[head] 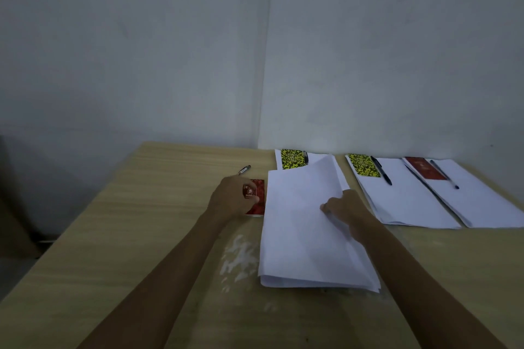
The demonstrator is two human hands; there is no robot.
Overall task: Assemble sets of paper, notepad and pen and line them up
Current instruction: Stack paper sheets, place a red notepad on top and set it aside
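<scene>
A stack of white paper lies in front of me on the wooden table. My right hand rests on its right side and lifts the top sheet's edge. My left hand holds a red notepad just left of the stack. A loose pen lies beyond that hand. Three sets lie along the wall: paper with a yellow notepad and a pen, partly hidden by the lifted sheet; paper with a yellow notepad and a pen; paper with a red notepad and a pen.
The table stands in a corner of grey walls. A white smear marks the tabletop left of the paper stack. A dark object stands by the table's left edge.
</scene>
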